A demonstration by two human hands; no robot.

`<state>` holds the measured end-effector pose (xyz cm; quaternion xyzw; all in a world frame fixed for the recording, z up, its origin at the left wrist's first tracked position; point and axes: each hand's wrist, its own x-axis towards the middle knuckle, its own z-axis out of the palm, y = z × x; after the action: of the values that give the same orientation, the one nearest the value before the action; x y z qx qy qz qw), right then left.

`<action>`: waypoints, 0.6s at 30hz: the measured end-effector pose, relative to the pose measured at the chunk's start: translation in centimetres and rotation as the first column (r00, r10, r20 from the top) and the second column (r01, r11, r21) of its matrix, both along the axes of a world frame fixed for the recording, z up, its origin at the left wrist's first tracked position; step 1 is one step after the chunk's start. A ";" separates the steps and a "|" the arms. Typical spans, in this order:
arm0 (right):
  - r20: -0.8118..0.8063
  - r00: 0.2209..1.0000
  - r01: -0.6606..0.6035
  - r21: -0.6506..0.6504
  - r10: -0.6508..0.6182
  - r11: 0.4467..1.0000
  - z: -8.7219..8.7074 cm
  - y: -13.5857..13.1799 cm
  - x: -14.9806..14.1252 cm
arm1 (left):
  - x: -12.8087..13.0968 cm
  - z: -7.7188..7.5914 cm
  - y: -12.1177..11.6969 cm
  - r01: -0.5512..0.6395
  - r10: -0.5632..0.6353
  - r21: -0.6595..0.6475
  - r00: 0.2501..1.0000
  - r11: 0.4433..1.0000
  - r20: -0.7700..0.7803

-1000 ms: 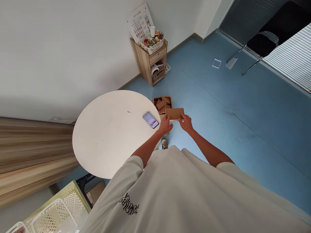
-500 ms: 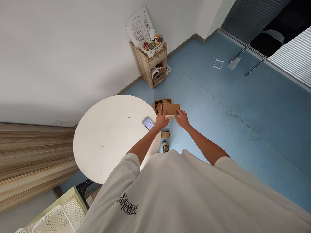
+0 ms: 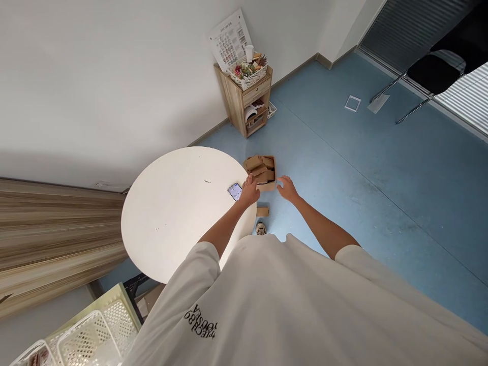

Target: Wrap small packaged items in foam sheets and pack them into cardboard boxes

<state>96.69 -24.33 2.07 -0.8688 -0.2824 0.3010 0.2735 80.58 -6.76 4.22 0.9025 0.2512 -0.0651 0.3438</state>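
Note:
Both my arms reach out past the round white table [image 3: 179, 208] over the blue floor. My left hand [image 3: 249, 190] and my right hand [image 3: 286, 188] are held apart with loose fingers, and nothing is in either one. Below and between them an open cardboard carton [image 3: 271, 186] stands on the floor, holding several small brown boxes [image 3: 259, 168] piled loosely. A phone [image 3: 235, 191] with a lit screen lies at the table's edge, just left of my left hand.
One small brown box [image 3: 262, 211] lies on the floor by my shoe [image 3: 261, 229]. A wooden cabinet [image 3: 246, 99] with a white basket on top stands against the wall. A black chair [image 3: 430, 76] is at the far right, and plastic baskets [image 3: 87, 335] at the lower left.
The flat brown box that both hands held is no longer in them. The hands have drawn apart above the carton, which now shows a box lying on top of its pile.

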 end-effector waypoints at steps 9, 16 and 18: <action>0.006 0.998 -0.056 -0.003 0.056 0.998 0.4 0.4 -1.7 | -1.6 0.9 -0.4 0.004 -0.004 0.047 1.000 0.999 -0.007; 0.003 0.995 -0.101 0.069 0.101 0.992 0.5 1.4 -4.0 | -4.3 1.3 -0.6 -0.051 0.052 0.061 0.999 0.997 -0.009; 0.000 0.992 -0.126 0.082 0.126 0.989 0.6 1.8 -4.8 | -5.3 1.4 -0.5 -0.081 0.081 0.063 0.997 0.995 0.000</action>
<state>91.89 -22.48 2.66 -0.8365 -0.3481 0.3083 0.2899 75.28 -7.30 5.64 0.9018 0.2898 -0.0442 0.3175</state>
